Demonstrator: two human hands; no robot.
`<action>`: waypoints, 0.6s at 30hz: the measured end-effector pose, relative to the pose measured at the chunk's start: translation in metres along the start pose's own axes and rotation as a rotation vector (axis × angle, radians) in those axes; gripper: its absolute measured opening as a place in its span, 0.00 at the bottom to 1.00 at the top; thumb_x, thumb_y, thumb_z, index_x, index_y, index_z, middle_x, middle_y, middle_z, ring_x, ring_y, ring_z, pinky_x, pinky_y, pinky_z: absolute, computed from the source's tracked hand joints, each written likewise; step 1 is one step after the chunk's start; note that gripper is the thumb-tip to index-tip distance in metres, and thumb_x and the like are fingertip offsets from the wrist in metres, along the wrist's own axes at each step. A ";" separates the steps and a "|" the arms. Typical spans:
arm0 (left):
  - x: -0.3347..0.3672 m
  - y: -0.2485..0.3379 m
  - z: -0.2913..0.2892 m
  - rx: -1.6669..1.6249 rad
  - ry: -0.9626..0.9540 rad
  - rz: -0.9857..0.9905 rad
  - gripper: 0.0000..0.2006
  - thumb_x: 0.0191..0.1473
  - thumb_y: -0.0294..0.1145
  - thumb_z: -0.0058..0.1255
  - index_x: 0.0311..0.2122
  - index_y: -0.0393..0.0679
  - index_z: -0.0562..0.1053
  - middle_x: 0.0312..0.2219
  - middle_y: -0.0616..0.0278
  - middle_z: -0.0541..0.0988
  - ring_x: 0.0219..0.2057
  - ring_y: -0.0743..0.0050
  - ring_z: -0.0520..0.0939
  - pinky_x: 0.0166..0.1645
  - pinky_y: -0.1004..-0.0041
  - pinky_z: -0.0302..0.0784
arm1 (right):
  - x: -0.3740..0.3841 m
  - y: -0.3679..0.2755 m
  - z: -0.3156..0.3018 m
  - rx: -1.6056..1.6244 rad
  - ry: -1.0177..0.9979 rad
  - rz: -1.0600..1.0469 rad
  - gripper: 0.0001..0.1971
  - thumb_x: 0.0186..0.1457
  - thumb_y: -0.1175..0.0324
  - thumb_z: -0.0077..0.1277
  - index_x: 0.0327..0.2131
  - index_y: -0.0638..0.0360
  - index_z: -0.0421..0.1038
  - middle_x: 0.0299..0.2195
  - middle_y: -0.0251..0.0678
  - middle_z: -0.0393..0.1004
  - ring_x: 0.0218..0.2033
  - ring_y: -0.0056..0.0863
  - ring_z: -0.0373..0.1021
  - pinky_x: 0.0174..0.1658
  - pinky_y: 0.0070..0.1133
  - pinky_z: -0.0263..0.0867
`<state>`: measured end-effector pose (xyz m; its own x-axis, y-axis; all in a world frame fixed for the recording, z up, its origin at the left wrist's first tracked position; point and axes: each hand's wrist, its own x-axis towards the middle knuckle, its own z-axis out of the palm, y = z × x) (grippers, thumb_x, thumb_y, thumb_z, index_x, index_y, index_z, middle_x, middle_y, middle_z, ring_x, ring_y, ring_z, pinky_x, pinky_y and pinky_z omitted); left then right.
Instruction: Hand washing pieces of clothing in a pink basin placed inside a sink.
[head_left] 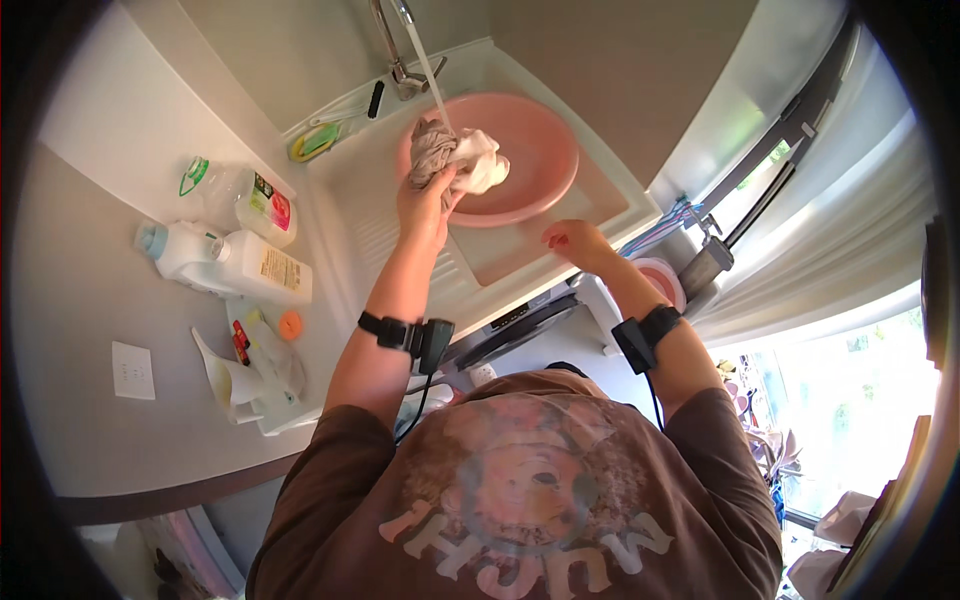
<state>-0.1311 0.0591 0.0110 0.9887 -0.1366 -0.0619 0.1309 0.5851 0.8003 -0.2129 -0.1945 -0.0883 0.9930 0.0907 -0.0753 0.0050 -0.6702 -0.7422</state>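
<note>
My left hand (pixel 426 208) is closed around a bunched wet cloth, with a grey-beige part (pixel 432 150) and a white part (pixel 480 163). It holds the bundle over the left side of a pink basin (pixel 545 190). A stream of water (pixel 428 72) from the metal faucet (pixel 405 80) falls onto the cloth. The basin sits in a white sink (pixel 345 200) with a ribbed drainboard. Over the front right part of the sink, apart from the basin, my right hand (pixel 580 244) has its fingers curled in, with nothing visible in them.
Left of the sink stand a clear bottle (pixel 265 205), white jugs (pixel 265 268), a white funnel-shaped thing (pixel 230 370) and an orange cap (pixel 290 324). A green-and-yellow brush (pixel 316 140) lies at the back left corner. A dark-doored washing machine (pixel 520 325) stands below the front edge.
</note>
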 end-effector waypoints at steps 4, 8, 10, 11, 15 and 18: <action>0.016 -0.015 -0.004 0.147 0.155 0.037 0.28 0.43 0.19 0.60 0.52 0.42 0.65 0.46 0.60 0.73 0.48 0.65 0.75 0.49 0.63 0.73 | -0.010 -0.021 0.012 -0.224 0.111 -0.099 0.07 0.44 0.69 0.49 0.25 0.52 0.78 0.34 0.38 0.74 0.36 0.39 0.71 0.41 0.32 0.68; 0.018 -0.012 0.007 0.237 0.148 0.041 0.31 0.40 0.21 0.62 0.52 0.43 0.64 0.46 0.58 0.73 0.47 0.62 0.75 0.52 0.53 0.67 | -0.017 -0.017 0.021 -0.199 0.156 -0.081 0.08 0.44 0.69 0.47 0.24 0.52 0.78 0.33 0.38 0.75 0.40 0.40 0.70 0.45 0.32 0.67; 0.024 -0.010 0.017 0.241 0.146 0.063 0.31 0.40 0.21 0.62 0.52 0.44 0.65 0.45 0.59 0.73 0.47 0.63 0.75 0.52 0.52 0.66 | -0.019 -0.018 0.020 -0.227 0.160 -0.152 0.08 0.44 0.68 0.47 0.25 0.52 0.77 0.33 0.37 0.74 0.40 0.39 0.69 0.45 0.32 0.66; 0.024 -0.011 0.023 0.242 0.152 0.075 0.30 0.39 0.21 0.62 0.51 0.45 0.65 0.44 0.60 0.74 0.47 0.63 0.75 0.52 0.52 0.65 | -0.021 -0.016 0.020 -0.255 0.153 -0.217 0.07 0.44 0.68 0.47 0.25 0.52 0.77 0.33 0.37 0.72 0.40 0.39 0.69 0.45 0.32 0.66; 0.042 0.000 0.043 0.060 0.045 0.145 0.29 0.41 0.23 0.61 0.51 0.44 0.66 0.45 0.61 0.74 0.47 0.63 0.74 0.53 0.52 0.64 | -0.027 -0.012 0.022 -0.209 0.221 -0.267 0.05 0.44 0.69 0.49 0.26 0.53 0.74 0.32 0.37 0.71 0.40 0.39 0.68 0.45 0.33 0.66; 0.045 0.007 0.047 0.236 0.224 0.125 0.27 0.40 0.24 0.61 0.49 0.42 0.67 0.44 0.57 0.74 0.45 0.60 0.76 0.46 0.55 0.72 | -0.031 -0.014 0.023 -0.265 0.262 -0.299 0.07 0.43 0.69 0.47 0.25 0.54 0.75 0.33 0.41 0.74 0.41 0.42 0.68 0.45 0.34 0.66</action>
<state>-0.0894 0.0193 0.0419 0.9910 0.1184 -0.0632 0.0133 0.3821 0.9240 -0.2460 -0.1712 -0.0907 0.9396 0.1420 0.3113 0.2909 -0.8107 -0.5082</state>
